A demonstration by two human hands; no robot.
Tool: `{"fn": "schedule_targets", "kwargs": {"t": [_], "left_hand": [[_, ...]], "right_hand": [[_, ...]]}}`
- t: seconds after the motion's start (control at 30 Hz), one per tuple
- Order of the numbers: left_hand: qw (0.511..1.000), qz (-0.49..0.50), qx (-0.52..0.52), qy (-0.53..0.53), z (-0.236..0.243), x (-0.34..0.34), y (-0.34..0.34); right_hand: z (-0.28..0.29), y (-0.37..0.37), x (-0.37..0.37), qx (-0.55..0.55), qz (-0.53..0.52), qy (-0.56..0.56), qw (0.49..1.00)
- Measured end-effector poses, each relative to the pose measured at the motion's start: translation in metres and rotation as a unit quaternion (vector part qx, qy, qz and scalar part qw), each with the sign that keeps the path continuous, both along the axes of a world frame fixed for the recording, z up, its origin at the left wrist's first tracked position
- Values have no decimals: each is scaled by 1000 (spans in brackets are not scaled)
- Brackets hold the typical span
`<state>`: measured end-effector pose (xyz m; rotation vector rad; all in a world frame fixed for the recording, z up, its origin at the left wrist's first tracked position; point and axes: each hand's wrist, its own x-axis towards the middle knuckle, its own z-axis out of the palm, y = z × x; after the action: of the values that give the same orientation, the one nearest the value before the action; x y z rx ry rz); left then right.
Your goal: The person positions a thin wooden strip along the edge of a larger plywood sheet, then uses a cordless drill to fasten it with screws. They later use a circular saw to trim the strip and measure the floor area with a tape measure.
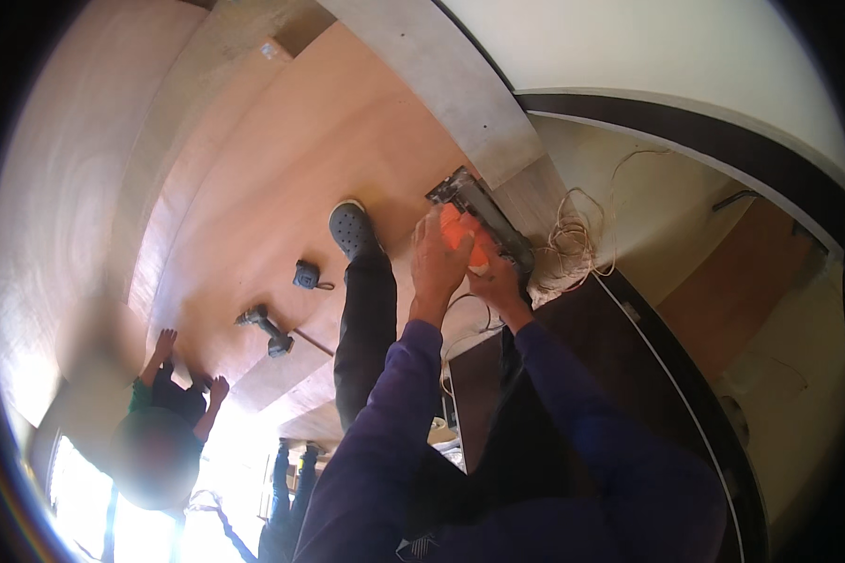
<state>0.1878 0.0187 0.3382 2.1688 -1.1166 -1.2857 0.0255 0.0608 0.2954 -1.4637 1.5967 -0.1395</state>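
An orange-and-black power tool (464, 235), shaped somewhat like a nail gun, is held between both hands near the edge of a wooden sheet. My left hand (438, 261) wraps round the left side of its orange body. On the other side, my right hand (499, 284) grips the tool's rear part; some of its fingers are hidden. The long black part of the tool lies along the right of the orange body. A coil of thin pale cord (573, 239) lies to the right of the tool.
My foot in a grey clog (350, 230) stands on the reddish plywood (282, 159). Left of it lie a dark tape measure (307, 275) and a cordless drill (268, 330). Another person (164, 422) is at the lower left, hands on the wood. A dark panel (582, 352) lies right.
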Motion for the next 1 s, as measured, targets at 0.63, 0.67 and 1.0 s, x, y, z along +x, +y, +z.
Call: {"fn": "schedule_targets", "kwargs": {"t": [0.63,0.67,1.0], "left_hand": [[961,-139,54,-232,-119,-151,1],[960,-127,60,-244,-119,-150,1],[821,-363,-52,-438,-155,-217,-3]], "right_hand": [[-127,38,-50,116,-217,-375,894],[-132,41,-47,129,-206,-335,910],[-142,60,-59,130,-134,-330,925]]}}
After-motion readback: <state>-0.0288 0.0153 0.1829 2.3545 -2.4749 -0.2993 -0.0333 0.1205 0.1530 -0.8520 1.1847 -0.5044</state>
